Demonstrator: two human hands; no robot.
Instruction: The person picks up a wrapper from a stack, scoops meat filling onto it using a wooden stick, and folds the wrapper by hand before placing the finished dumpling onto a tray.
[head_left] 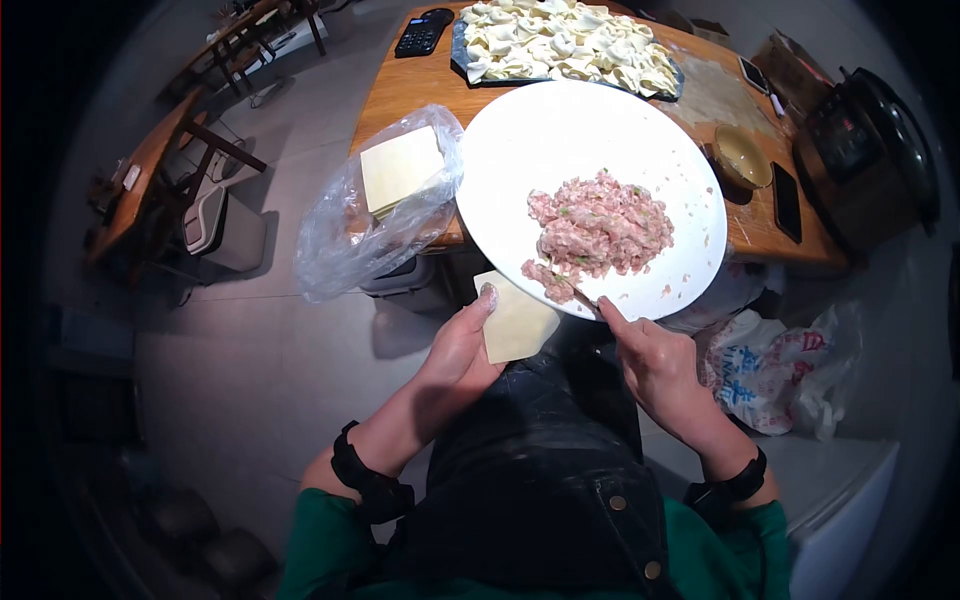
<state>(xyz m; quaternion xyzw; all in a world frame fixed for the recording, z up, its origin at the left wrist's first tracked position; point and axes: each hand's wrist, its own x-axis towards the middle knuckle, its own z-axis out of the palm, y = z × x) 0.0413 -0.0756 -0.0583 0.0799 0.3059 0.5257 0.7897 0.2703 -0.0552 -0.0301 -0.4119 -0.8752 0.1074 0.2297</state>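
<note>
My left hand (462, 342) holds a square wonton wrapper (518, 325) by its edge, thumb on top, below the near rim of a big white plate (520, 130). A mound of pink minced meat (605, 225) with green bits lies on the plate. My right hand (660, 365) grips a thin utensil (586, 299) at the plate's near edge. Its tip is at a small lump of the meat; its exact kind is hidden. To the left, a stack of wrappers (402, 170) lies in a clear plastic bag (350, 245).
Folded wontons (570, 45) are piled on a dark tray (459, 55) at the back of the wooden table (390, 90). On the right are a small bowl (742, 157), a phone (787, 200) and a dark cooker (860, 150). A black keypad device (424, 33) sits back left.
</note>
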